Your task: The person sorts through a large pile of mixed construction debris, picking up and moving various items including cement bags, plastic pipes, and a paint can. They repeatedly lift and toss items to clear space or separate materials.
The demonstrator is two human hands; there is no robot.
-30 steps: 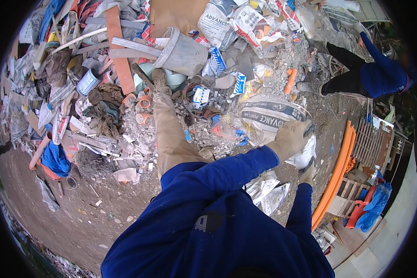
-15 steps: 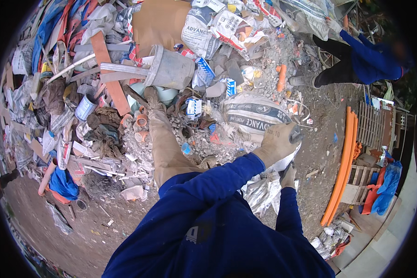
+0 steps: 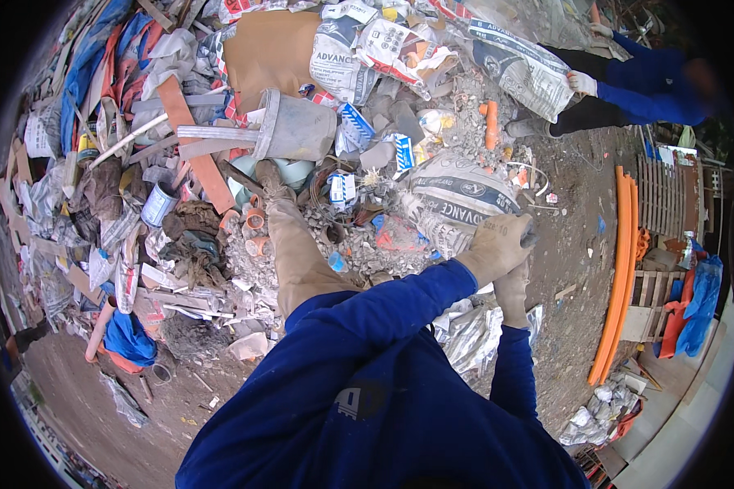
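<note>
A filled cement sack, white with a dark band and dusty, lies on the rubble in front of me. My left hand, in a dusty beige glove with dark fingertips, is closed on the sack's near right corner. Just below it my right hand, also gloved, comes up against the left and is closed at the same corner; its fingers are largely hidden behind the left hand. A crumpled silvery-white sack lies under my arms. My leg and boot stand on the debris left of the filled sack.
A co-worker at upper right holds another cement sack. A grey bucket lies tipped among boards and a piece of cardboard. Long orange pipes lie on the dirt to the right, near wooden pallets.
My right hand has risen to meet the left at the sack's corner. The co-worker's sack has swung left and lower into view.
</note>
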